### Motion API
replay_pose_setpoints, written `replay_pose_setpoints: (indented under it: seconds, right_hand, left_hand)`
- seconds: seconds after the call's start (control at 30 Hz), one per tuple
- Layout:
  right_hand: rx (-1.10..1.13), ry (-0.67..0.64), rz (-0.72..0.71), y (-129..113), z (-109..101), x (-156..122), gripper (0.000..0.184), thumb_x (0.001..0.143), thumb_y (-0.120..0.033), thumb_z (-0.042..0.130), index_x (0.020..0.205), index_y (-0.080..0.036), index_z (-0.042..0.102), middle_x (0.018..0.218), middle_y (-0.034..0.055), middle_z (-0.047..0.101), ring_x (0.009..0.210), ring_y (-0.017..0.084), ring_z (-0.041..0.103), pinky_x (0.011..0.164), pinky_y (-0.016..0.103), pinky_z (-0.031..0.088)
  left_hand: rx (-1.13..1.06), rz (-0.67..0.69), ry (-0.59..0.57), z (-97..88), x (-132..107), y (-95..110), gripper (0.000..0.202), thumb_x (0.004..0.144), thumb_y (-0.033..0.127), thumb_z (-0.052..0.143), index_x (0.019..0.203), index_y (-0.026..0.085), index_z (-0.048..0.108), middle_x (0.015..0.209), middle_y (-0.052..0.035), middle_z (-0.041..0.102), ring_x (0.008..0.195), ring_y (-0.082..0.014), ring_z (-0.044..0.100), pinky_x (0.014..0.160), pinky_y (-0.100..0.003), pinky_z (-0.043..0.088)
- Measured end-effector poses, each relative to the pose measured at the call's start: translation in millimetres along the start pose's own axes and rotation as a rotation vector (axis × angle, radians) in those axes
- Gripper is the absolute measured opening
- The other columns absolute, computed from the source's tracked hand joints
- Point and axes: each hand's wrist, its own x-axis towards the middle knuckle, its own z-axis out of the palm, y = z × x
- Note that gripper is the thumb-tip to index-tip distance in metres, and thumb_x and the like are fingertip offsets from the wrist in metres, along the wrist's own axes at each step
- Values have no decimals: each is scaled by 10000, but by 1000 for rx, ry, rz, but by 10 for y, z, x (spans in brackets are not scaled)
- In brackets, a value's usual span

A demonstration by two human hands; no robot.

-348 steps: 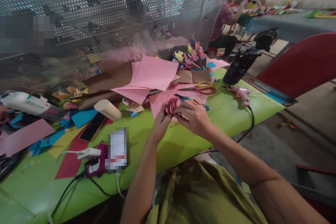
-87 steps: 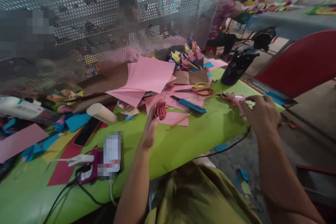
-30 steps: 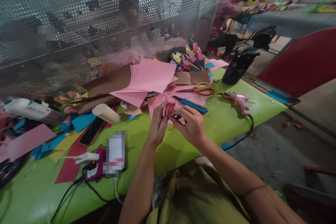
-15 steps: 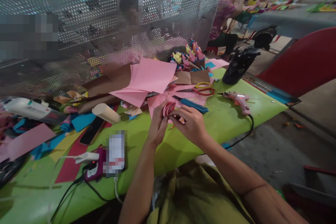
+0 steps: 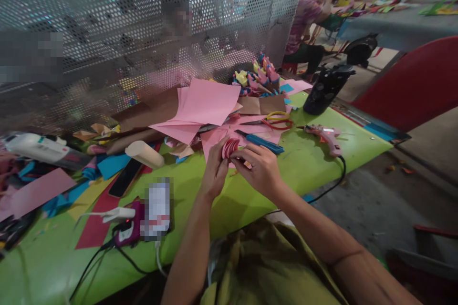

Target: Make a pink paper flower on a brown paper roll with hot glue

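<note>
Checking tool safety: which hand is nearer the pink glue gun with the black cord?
Right. The bare right hand is left of the glue gun in the picture, not touching it; the bare left hand is farther left, holding the ruffled pink-and-red paper piece.

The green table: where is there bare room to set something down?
One bare patch lies between the right hand, the blue cutter and the pink glue gun; a narrower one lies between the left forearm and the lit screen. Farther back, pink sheets and scissors crowd it.

The folded paper (image 5: 230, 147) in the left hand (image 5: 214, 171) is striped pink-and-red; beyond the right hand (image 5: 260, 167), the utility knife (image 5: 265, 144) is blue.
</note>
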Motion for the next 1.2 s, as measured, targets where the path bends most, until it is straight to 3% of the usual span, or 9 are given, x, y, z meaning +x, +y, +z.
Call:
replay_pose_setpoints:
  seconds: [0.5, 0.83, 1.2]
  right_hand:
    - [5, -69, -103, 76, -33, 43, 134, 964, -186, 576, 866, -196, 667, 719, 14, 661, 626, 134, 574, 616, 277, 395]
    - [1, -71, -145, 94, -50, 51, 138, 971, -186, 563, 878, -189, 665, 739, 24, 669, 635, 141, 581, 613, 279, 394]
    - [-2, -113, -183, 128, -38, 23, 123, 964, -170, 564, 904, -185, 670, 738, 23, 665, 668, 148, 588, 613, 290, 364]
  left_hand:
    - [-409, -200, 58, 60, -31, -49, 491, 936, 432, 566, 1396, 260, 578, 1484, -84, 584, 1397, -290, 506, 1178, -456, 393]
    - [-398, -253, 67, 58, -13, -7, 522, 895, 503, 631, 1353, 254, 612, 1454, -89, 610, 1392, -302, 513, 1180, -449, 398]
    - [-421, -242, 45, 66, -6, -7, 511, 886, 477, 650, 1349, 262, 621, 1484, -82, 584, 1415, -298, 492, 1194, -454, 389]
